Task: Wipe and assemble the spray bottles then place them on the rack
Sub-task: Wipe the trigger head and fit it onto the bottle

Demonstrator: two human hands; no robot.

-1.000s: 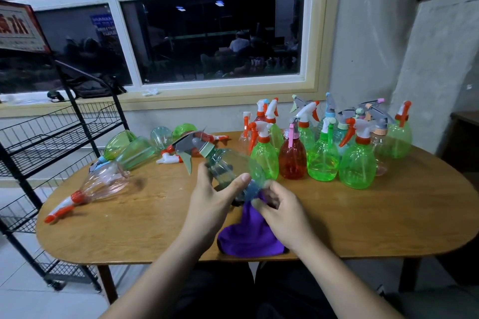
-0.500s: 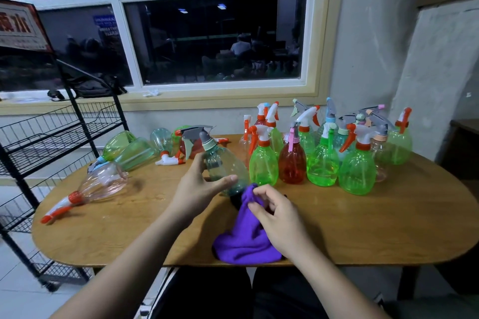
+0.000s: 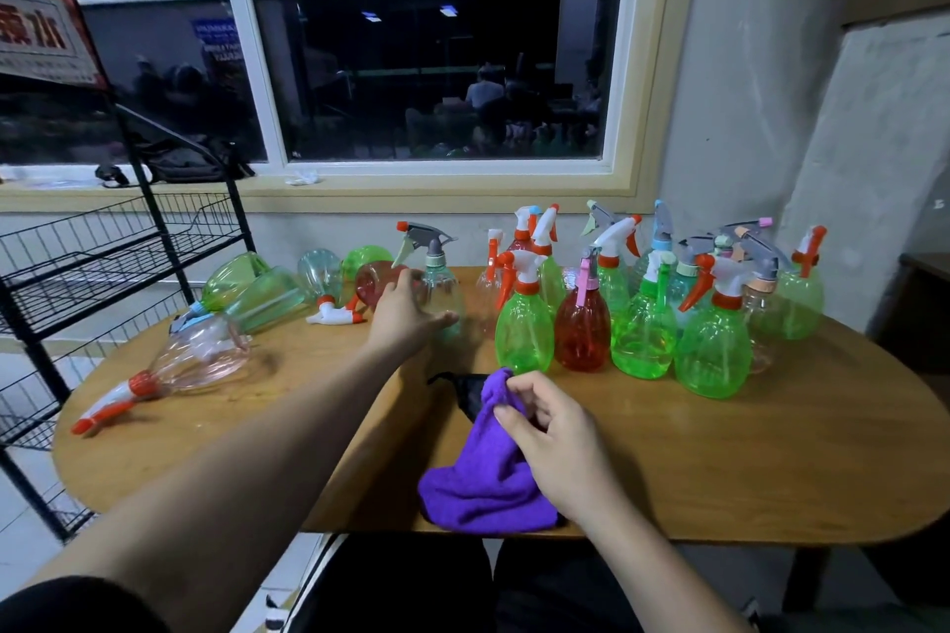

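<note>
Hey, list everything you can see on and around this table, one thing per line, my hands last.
grey-headed bottle: one, clear teal, upright, far middle of table
standing bottles: crowded group, count unclear, mostly green, one red, far right of table
lying bottles: several, pinkish, green, clear, red, left of table
purple cloth: one, purple, near edge
black item: one, black, partly under the cloth
table: one, wooden brown, centre
rack: one, black wire, left of table
left hand: grips the grey-headed bottle
right hand: pinches the purple cloth
</note>
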